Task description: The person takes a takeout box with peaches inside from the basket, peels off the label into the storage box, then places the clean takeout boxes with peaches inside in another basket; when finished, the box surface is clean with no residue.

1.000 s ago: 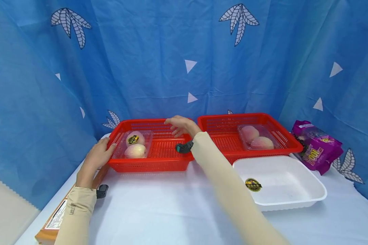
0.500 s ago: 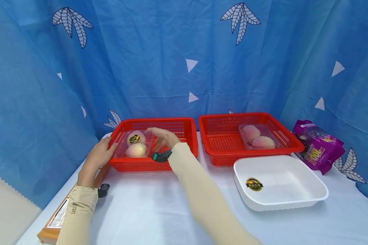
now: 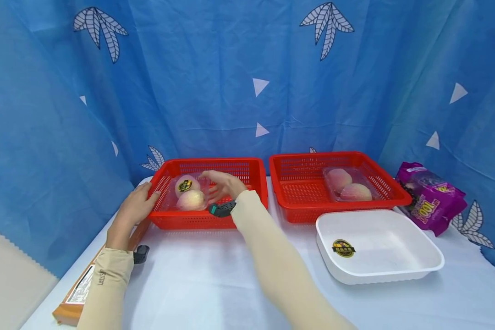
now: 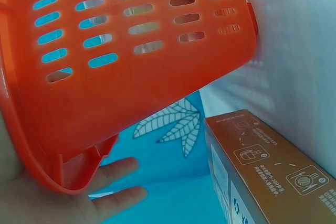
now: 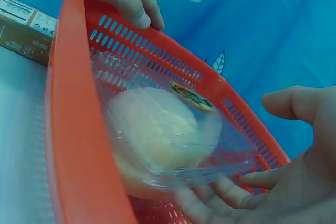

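Note:
A clear plastic box of peaches (image 3: 191,200), with a black and gold sticker, lies tilted at the left end of the left red basket (image 3: 189,222). My left hand (image 3: 136,206) grips that basket's left rim, its thumb on the inner side and fingers outside. In the right wrist view, fingers of my right hand (image 5: 299,182) reach under the edge of the peach box (image 5: 163,129). The thumb stands apart from the box, toward the back. Seen from the head, my right hand (image 3: 227,184) is inside the basket, right beside the box.
To the right, a second red basket (image 3: 301,216) holds another box of peaches (image 3: 354,192). A white tray (image 3: 387,247) with a sticker stands before it. A purple bag (image 3: 433,201) lies far right. A brown carton (image 3: 68,314) lies under my left forearm.
My right hand has come left through the basket to the peach box. The box has shifted slightly right and tilted over the last half second. My left hand stays on the rim.

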The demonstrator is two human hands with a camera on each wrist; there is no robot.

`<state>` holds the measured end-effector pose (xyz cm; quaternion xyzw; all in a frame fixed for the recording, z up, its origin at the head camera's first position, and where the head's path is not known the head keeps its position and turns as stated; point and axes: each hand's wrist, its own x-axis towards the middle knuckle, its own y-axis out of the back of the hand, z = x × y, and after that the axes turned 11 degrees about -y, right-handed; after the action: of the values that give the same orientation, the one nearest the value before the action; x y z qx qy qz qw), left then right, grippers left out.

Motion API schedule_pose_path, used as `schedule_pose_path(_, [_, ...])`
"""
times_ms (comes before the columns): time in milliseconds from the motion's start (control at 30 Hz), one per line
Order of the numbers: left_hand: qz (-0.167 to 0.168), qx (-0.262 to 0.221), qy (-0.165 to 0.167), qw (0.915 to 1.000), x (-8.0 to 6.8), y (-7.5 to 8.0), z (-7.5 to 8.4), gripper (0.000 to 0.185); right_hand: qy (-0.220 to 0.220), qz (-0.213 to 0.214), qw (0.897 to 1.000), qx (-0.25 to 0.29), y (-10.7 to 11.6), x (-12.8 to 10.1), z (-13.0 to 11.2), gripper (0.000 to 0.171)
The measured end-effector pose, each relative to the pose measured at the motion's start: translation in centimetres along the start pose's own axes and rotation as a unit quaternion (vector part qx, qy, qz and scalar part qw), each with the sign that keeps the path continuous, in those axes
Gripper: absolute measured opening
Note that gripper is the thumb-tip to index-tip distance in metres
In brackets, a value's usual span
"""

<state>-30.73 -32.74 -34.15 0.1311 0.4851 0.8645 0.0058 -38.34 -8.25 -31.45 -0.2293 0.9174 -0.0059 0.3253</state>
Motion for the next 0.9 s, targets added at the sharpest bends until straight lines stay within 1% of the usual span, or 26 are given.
schedule_pose_path(167, [0.0, 0.003, -0.003, 1.0, -0.2, 0.1, 0.2, 0.067, 0.013, 0.021, 0.999, -0.034, 0.2, 0.4, 0.1, 0.048])
schedule_pose_path(300, [-0.002, 0.002, -0.003, 1.0, -0.2, 0.1, 0.3, 0.067, 0.034, 0.057, 0.994, -0.086, 0.4, 0.5, 0.0, 0.031])
schedule_pose_path(400, [-0.003, 0.0, -0.003, 1.0, -0.1, 0.1, 0.4, 0.068, 0.047, 0.069, 0.99, -0.11, 0.6, 0.4, -0.3, 0.015])
schedule_pose_path(467, [-0.003, 0.0, -0.004, 1.0, -0.1, 0.2, 0.4, 0.068, 0.051, 0.068, 0.99, -0.115, 0.8, 0.3, -0.5, 0.007])
schedule_pose_path(567, [-0.003, -0.001, -0.007, 1.0, 0.0, 0.2, 0.5, 0.068, 0.058, 0.063, 0.988, -0.13, 1.4, 0.2, -0.9, 0.018])
schedule_pose_path(667, [-0.004, -0.001, -0.007, 1.0, 0.1, 0.2, 0.4, 0.069, 0.067, 0.05, 0.989, -0.126, 2.1, 0.0, -1.1, 0.028])
schedule_pose_path(733, [-0.005, -0.004, -0.004, 1.0, 0.1, 0.2, 0.3, 0.069, 0.076, 0.038, 0.989, -0.123, 2.5, -0.2, -1.3, 0.032])
schedule_pose_path(800, [-0.006, -0.008, -0.001, 0.9999, 0.1, 0.2, 0.3, 0.069, 0.083, 0.021, 0.99, -0.115, 3.1, -0.4, -1.5, 0.027])
schedule_pose_path(833, [-0.006, -0.01, -0.001, 0.9999, 0.1, 0.2, 0.2, 0.069, 0.088, 0.013, 0.989, -0.118, 3.5, -0.5, -1.7, 0.02])
schedule_pose_path(867, [-0.005, -0.012, -0.001, 0.9999, 0.1, 0.2, 0.2, 0.069, 0.093, 0.006, 0.989, -0.119, 3.8, -0.7, -1.9, 0.009])
schedule_pose_path(900, [-0.005, -0.013, -0.001, 0.9999, 0.1, 0.2, 0.2, 0.068, 0.097, 0.001, 0.988, -0.118, 4.2, -1.0, -2.2, 0.008])
